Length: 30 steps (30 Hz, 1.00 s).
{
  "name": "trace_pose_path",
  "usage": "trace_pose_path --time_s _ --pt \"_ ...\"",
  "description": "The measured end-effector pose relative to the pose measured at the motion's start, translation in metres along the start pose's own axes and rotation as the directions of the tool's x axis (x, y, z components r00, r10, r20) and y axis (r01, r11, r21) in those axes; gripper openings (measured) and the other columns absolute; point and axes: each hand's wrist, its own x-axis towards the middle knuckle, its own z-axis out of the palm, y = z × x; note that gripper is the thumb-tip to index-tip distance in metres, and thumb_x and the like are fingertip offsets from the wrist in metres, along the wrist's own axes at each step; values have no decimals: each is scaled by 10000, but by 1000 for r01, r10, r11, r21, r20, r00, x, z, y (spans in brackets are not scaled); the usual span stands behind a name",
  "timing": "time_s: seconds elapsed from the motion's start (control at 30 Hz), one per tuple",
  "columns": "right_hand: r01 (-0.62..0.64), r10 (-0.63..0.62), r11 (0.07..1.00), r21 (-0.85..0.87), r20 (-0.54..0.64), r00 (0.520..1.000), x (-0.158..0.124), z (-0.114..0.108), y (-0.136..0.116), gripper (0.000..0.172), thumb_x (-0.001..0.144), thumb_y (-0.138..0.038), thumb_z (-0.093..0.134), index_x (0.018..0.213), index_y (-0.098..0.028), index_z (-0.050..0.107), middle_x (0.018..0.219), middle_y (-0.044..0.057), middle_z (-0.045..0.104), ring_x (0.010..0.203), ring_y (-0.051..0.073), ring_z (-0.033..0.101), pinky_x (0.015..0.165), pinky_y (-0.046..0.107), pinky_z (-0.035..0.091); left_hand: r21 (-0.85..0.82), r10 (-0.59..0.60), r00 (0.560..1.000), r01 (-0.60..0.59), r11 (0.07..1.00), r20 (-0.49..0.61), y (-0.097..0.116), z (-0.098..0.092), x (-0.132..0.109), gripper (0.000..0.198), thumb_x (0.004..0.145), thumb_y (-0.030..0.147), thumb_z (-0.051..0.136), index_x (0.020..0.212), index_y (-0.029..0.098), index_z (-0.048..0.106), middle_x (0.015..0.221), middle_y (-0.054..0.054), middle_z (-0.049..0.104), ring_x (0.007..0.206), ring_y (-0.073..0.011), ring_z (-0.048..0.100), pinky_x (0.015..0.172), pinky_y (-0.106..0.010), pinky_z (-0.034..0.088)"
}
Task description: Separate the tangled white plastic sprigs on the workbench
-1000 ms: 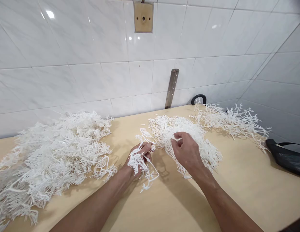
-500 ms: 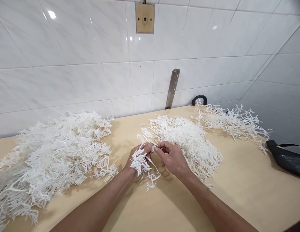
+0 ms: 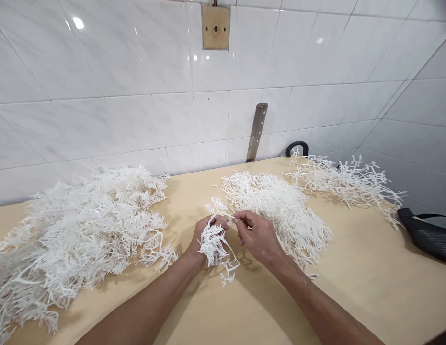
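My left hand [image 3: 204, 231] is closed around a white branched plastic sprig [image 3: 212, 242]. Feathery tips of the sprig hang over my fingers, and a thin stem dangles below toward the table. Close beside it, my right hand [image 3: 257, 232] pinches at the sprig's upper stem with thumb and forefinger; the exact piece between the fingertips is too small to make out. Under and behind my right hand lies a heap of small white plastic pieces [image 3: 276, 206]. To the left spreads a larger pile of white branched sprigs [image 3: 100, 230].
Bare-looking branched stems [image 3: 345, 179] lie at the back right of the tan table [image 3: 244, 311]. A black strapped item [image 3: 424, 235] sits at the right edge. Behind the table, a metal bracket [image 3: 257, 132] and a black curved handle [image 3: 297, 145] stand near the tiled wall.
The sprig in my left hand has turned a little, its upper strands now lower and its feathery clump slightly right. My right hand's fingertips have shifted slightly along the stem.
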Motion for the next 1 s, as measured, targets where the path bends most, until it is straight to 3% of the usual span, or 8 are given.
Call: trace_pose_path --time_s 0.13,0.3,0.43,0.57,0.7,0.83,0.9,1.0 --pt "97 -105 981 -170 -39 994 0 1 1 147 853 -266 515 829 -200 645 718 28 683 613 169 620 605 289 479 -40 -55 998 55 998 17 -1 -1 -2 307 641 329 794 616 174 531 477 49 423 423 -69 343 427 -232 231" --pt "168 -208 908 -383 -65 976 3 7 7 112 832 -166 492 757 -198 569 727 32 636 631 161 559 613 283 414 -81 7 1000 -9 997 -28 -4 4 -2 283 560 187 775 554 164 493 493 59 393 449 -54 327 436 -220 246" --pt "73 -197 823 -563 -162 967 12 -4 14 152 813 -108 440 705 -199 495 728 51 579 585 154 477 563 287 340 -106 29 1000 -29 994 6 -10 2 2 336 596 251 797 563 168 473 497 67 385 436 -47 334 430 -211 245" --pt "-64 -89 875 -479 -290 953 22 -29 21 81 810 -211 512 729 -205 516 687 24 589 619 168 526 617 300 375 -92 -2 984 18 996 178 -16 -5 5 373 648 395 834 660 165 541 518 61 443 419 -52 381 416 -212 275" --pt "-98 -38 939 -330 -384 922 23 -40 18 183 805 -318 581 921 -177 592 751 44 632 651 189 595 650 332 445 -81 -56 984 70 994 167 -13 -7 4 442 647 506 826 706 170 545 503 59 456 405 -63 403 388 -211 251" --pt "-126 127 991 34 -28 992 16 -28 11 298 847 -426 573 994 -177 641 707 9 610 509 149 585 521 301 482 -138 -44 986 66 988 160 -9 -6 3 480 621 511 846 705 171 519 509 64 446 413 -60 396 398 -212 281" --pt "-159 133 972 173 149 980 13 -19 10 306 843 -432 596 1001 -177 656 697 -9 599 472 127 570 491 286 497 -153 -31 987 56 987 156 -10 -8 5 457 668 520 816 727 171 526 499 64 437 404 -66 394 387 -216 264" --pt "-182 114 943 278 244 963 9 -8 10 294 819 -418 647 987 -177 664 740 -5 618 502 115 570 482 269 512 -171 -11 988 37 985 154 -14 -10 9 412 714 494 794 767 170 545 497 64 444 400 -67 401 392 -213 266"
